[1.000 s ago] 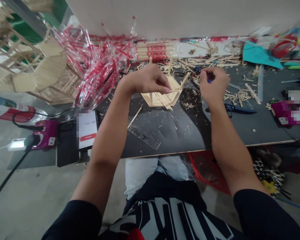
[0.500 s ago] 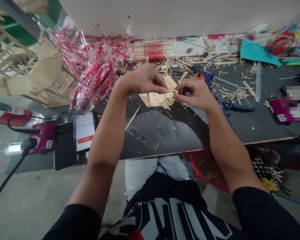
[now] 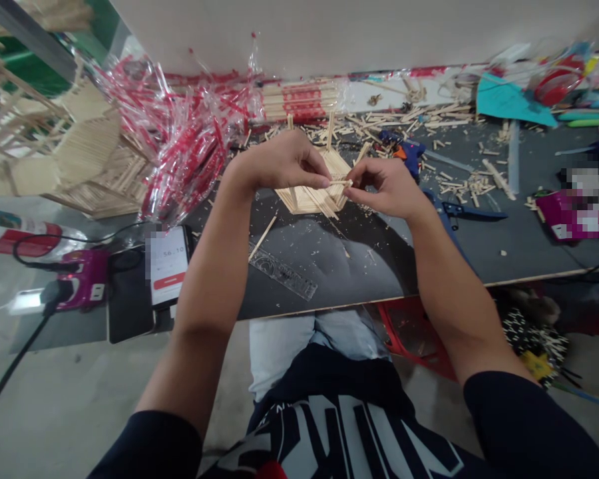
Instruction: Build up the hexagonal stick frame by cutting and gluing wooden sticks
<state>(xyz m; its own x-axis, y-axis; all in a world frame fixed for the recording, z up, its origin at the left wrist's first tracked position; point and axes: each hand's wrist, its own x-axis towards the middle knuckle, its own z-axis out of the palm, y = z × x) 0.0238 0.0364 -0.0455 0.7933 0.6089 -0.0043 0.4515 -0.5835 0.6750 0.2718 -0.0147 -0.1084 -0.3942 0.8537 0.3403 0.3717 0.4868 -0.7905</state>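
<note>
A small hexagonal piece built of wooden sticks (image 3: 307, 198) lies on the dark table top (image 3: 359, 253). My left hand (image 3: 284, 159) rests over it, fingers pinched on a short wooden stick (image 3: 340, 182) at the piece's right edge. My right hand (image 3: 384, 187) meets it from the right, thumb and fingers pinched on the same stick's other end. Upright sticks rise from the piece behind my hands.
A blue glue gun (image 3: 409, 154) and dark cutters (image 3: 472, 213) lie right of my hands among stick offcuts. A clear ruler (image 3: 282, 273), a loose stick (image 3: 262, 237), a phone (image 3: 167, 263), red-and-clear wrappers (image 3: 180, 146) and larger stick models (image 3: 80, 159) lie to the left.
My right hand left the glue gun at the back right and came left to pinch the short stick held by my left hand. The left hand has stayed on the piece.
</note>
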